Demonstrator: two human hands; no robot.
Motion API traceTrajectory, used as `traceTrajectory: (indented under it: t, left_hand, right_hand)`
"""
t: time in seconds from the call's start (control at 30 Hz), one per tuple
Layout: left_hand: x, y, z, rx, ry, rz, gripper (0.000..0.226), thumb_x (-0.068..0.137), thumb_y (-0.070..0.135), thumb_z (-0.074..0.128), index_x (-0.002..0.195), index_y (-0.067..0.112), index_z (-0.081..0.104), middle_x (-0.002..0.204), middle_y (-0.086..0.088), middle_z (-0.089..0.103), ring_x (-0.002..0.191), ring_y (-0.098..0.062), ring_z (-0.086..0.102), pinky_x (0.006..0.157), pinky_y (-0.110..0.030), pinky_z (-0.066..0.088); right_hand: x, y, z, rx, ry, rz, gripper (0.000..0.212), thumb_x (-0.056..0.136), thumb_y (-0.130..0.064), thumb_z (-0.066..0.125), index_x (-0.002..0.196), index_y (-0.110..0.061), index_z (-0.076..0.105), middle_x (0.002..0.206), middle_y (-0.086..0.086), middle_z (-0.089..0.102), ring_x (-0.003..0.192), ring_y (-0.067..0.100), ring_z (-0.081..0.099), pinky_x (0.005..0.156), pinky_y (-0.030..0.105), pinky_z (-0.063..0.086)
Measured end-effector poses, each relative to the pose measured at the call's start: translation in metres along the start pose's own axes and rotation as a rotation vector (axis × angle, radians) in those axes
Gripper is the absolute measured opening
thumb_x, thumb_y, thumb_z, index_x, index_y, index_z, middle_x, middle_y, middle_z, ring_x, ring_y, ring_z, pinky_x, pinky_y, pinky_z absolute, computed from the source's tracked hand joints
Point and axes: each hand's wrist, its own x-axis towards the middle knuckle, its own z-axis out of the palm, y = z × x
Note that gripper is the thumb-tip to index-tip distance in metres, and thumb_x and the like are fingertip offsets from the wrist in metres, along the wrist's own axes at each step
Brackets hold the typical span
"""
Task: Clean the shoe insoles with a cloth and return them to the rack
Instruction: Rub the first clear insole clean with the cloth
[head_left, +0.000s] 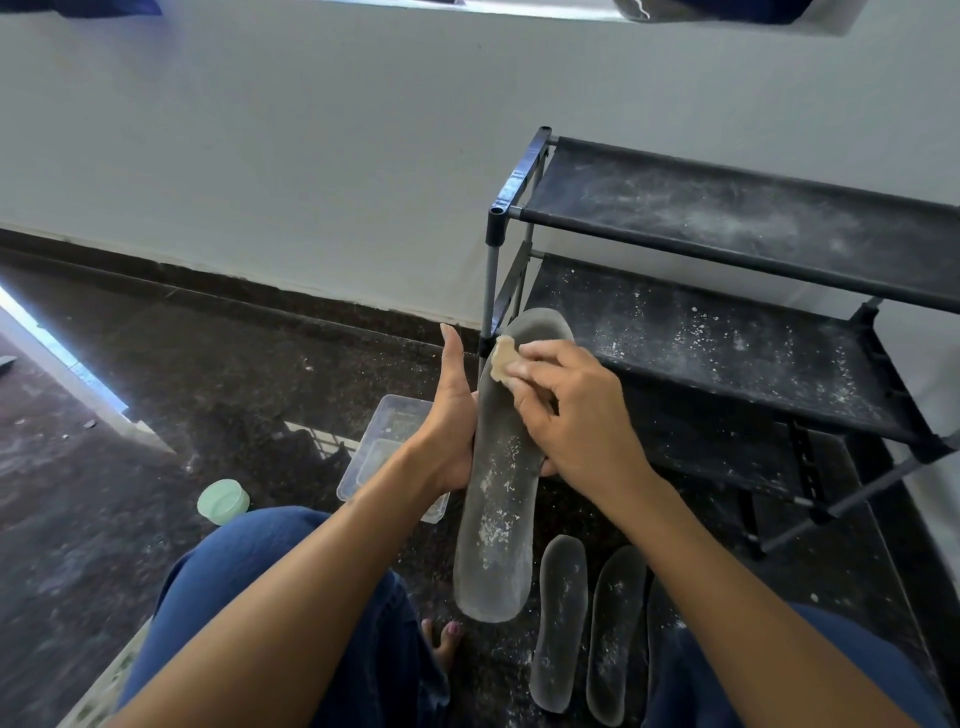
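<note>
Head view: cloth (503, 358) mostly under fingers (524, 387).

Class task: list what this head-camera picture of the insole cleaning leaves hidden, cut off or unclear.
- Left hand: the fingers behind the held insole are hidden by it.
- Cloth: mostly covered by the right hand.
- Third insole on the floor: largely hidden by the right forearm and leg.
- Rack: right end cut off by the frame edge.
- Clear container: contents unclear, partly behind the left forearm.
</note>
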Motion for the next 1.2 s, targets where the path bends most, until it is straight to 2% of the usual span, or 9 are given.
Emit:
traceTrajectory:
  t: [0.17, 0.33, 0.47, 0.63, 0.7, 0.8, 0.93, 1.07, 1.2]
  left_hand:
    - [0.005, 0.000, -0.012, 0.048, 0.106, 0.045, 0.106, 0.062, 0.096, 0.021, 0.090, 0.005, 0.067, 0.076, -0.015, 0.061, 0.074, -0.028, 0.060, 0.073, -0.037, 0.052]
    - [0.003, 0.002, -0.017, 0.110, 0.097, 0.059, 0.104, 0.069, 0.090, 0.007, 0.060, 0.005, 0.065, 0.039, -0.004, 0.052, 0.038, -0.015, 0.054, 0.046, -0.022, 0.050]
    - [0.006, 0.001, -0.017, 0.055, 0.096, 0.049, 0.111, 0.062, 0.095, 0.019, 0.097, 0.002, 0.070, 0.090, -0.019, 0.064, 0.084, -0.030, 0.064, 0.081, -0.039, 0.053]
    - [0.004, 0.004, -0.016, 0.019, 0.135, -0.005, 0.139, 0.043, 0.100, 0.038, 0.136, -0.003, 0.047, 0.145, -0.031, 0.035, 0.135, -0.042, 0.036, 0.113, -0.050, 0.030]
    - [0.003, 0.005, -0.019, -0.012, 0.117, -0.001, 0.132, 0.046, 0.100, 0.035, 0.126, -0.003, 0.057, 0.132, -0.030, 0.052, 0.125, -0.039, 0.051, 0.107, -0.044, 0.041]
    - [0.001, 0.006, -0.018, -0.007, 0.108, 0.033, 0.110, 0.063, 0.096, 0.018, 0.086, 0.001, 0.070, 0.072, -0.018, 0.068, 0.065, -0.027, 0.068, 0.062, -0.031, 0.058]
    - [-0.002, 0.006, -0.012, -0.070, -0.020, 0.022, 0.092, 0.077, 0.082, 0.032, 0.102, 0.001, 0.068, 0.090, -0.019, 0.069, 0.074, -0.031, 0.068, 0.065, -0.040, 0.058]
    - [-0.002, 0.007, -0.011, 0.028, -0.023, 0.031, 0.047, 0.095, 0.043, 0.044, 0.096, 0.001, 0.067, 0.080, -0.015, 0.069, 0.065, -0.026, 0.067, 0.059, -0.036, 0.056]
    - [0.001, 0.008, -0.016, 0.081, 0.059, 0.014, 0.040, 0.097, 0.035, 0.044, 0.091, 0.003, 0.067, 0.074, -0.013, 0.068, 0.061, -0.022, 0.066, 0.058, -0.031, 0.057]
  right_hand:
    - [-0.007, -0.002, 0.010, 0.053, -0.210, -0.023, 0.016, 0.085, -0.011, 0.065, 0.097, -0.010, 0.074, 0.100, -0.003, 0.066, 0.092, 0.010, 0.059, 0.084, 0.027, 0.050]
    - [-0.011, -0.007, 0.002, 0.172, -0.330, 0.050, 0.016, 0.077, -0.009, 0.065, 0.089, -0.009, 0.075, 0.093, -0.005, 0.067, 0.080, 0.007, 0.062, 0.076, 0.026, 0.053]
    - [-0.003, -0.006, 0.005, 0.044, -0.108, 0.013, 0.020, 0.083, -0.007, 0.064, 0.101, -0.007, 0.072, 0.103, 0.000, 0.067, 0.093, 0.010, 0.059, 0.085, 0.019, 0.047]
    - [-0.016, -0.016, 0.014, 0.065, -0.264, 0.003, 0.017, 0.081, -0.007, 0.063, 0.094, -0.009, 0.074, 0.099, 0.000, 0.067, 0.094, 0.012, 0.058, 0.085, 0.013, 0.041]
    - [-0.017, -0.018, 0.010, 0.157, -0.335, 0.043, 0.016, 0.078, -0.008, 0.065, 0.089, -0.008, 0.075, 0.095, -0.001, 0.068, 0.087, 0.010, 0.062, 0.082, 0.016, 0.047]
    - [-0.011, -0.012, 0.000, 0.143, -0.198, 0.075, 0.017, 0.078, -0.008, 0.064, 0.092, -0.008, 0.074, 0.095, -0.001, 0.069, 0.079, 0.006, 0.061, 0.080, 0.013, 0.047]
    - [-0.003, 0.003, -0.003, -0.020, -0.032, 0.083, 0.015, 0.086, -0.009, 0.061, 0.097, -0.006, 0.071, 0.099, -0.001, 0.064, 0.090, 0.010, 0.057, 0.083, 0.029, 0.050]
    - [-0.006, 0.005, -0.001, -0.134, -0.030, 0.026, 0.014, 0.089, -0.012, 0.061, 0.097, -0.007, 0.071, 0.097, -0.001, 0.063, 0.089, 0.011, 0.055, 0.077, 0.027, 0.052]
    - [-0.008, 0.003, 0.002, -0.148, -0.067, -0.017, 0.015, 0.086, -0.010, 0.064, 0.099, -0.008, 0.071, 0.097, 0.001, 0.063, 0.088, 0.019, 0.057, 0.073, 0.035, 0.054]
